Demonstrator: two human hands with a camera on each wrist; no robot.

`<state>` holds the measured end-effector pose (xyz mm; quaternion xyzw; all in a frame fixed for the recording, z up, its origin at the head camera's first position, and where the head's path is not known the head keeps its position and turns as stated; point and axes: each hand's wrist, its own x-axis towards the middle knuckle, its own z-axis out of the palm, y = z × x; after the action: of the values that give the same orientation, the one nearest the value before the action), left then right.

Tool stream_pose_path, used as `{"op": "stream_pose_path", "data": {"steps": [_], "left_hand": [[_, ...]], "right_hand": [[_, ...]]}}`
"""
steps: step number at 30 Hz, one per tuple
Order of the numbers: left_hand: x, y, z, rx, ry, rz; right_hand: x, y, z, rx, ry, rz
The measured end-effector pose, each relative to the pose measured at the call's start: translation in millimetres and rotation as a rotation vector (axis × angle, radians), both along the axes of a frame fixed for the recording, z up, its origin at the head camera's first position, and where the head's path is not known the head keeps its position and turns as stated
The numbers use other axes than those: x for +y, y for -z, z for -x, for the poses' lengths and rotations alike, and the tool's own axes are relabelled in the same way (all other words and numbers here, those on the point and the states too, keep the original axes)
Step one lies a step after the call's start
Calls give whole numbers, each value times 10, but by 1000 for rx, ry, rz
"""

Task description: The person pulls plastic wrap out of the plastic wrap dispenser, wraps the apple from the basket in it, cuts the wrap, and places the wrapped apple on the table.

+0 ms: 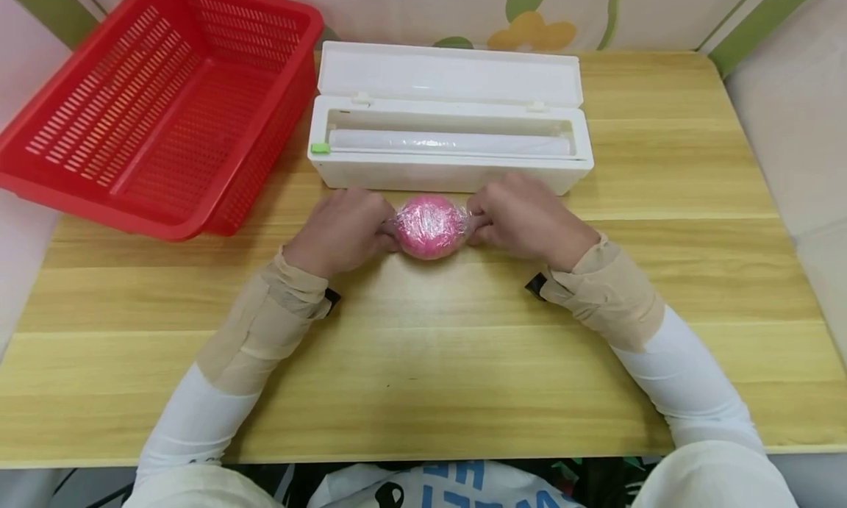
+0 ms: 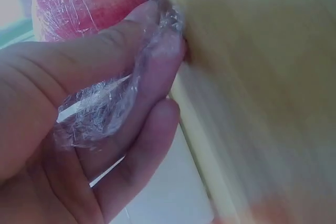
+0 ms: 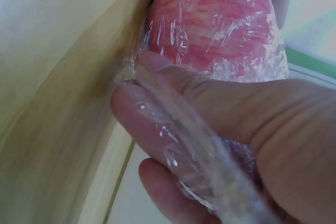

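Note:
A pinkish-red apple (image 1: 430, 227) wrapped in clear cling film sits on the wooden table between my two hands. On its left side my left hand (image 1: 347, 229) pinches a gathered end of the film (image 2: 113, 103) between thumb and forefinger. My right hand (image 1: 523, 217) pinches the opposite end, a twisted strand of film (image 3: 199, 145) that runs back across the fingers in the right wrist view. Streaky red skin shows through the shiny, wrinkled film on the apple (image 3: 215, 22). Both hands are close to the tabletop.
Just behind the hands stands a white cling film dispenser (image 1: 450, 173) with its lid (image 1: 450, 74) raised, a film roll (image 1: 450, 142) and a green slider (image 1: 320, 148) at its left. A red plastic basket (image 1: 265, 144) stands at the back left. A patterned wall covering (image 1: 410, 12) borders the table.

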<state>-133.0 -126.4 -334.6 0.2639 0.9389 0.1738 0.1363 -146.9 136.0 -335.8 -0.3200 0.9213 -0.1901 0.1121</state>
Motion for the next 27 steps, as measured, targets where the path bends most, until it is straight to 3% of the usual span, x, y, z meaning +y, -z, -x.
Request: {"op": "stream_pose_path", "data": {"steps": [8,15,22,27], "left_hand": [[-52,-51,20,-53,-12,6],[-85,-38,6,-1,-72,-10],[-168,-117,31,18,-113,77],[-217,-146,43,29,-125,86]], "right_hand": [[102,-147,3,-80,100,-190],[154,-153,50,-63,64,-124],[237,-212,83,-120,127,-165],[269,-221,105,-133,109,-143]]}}
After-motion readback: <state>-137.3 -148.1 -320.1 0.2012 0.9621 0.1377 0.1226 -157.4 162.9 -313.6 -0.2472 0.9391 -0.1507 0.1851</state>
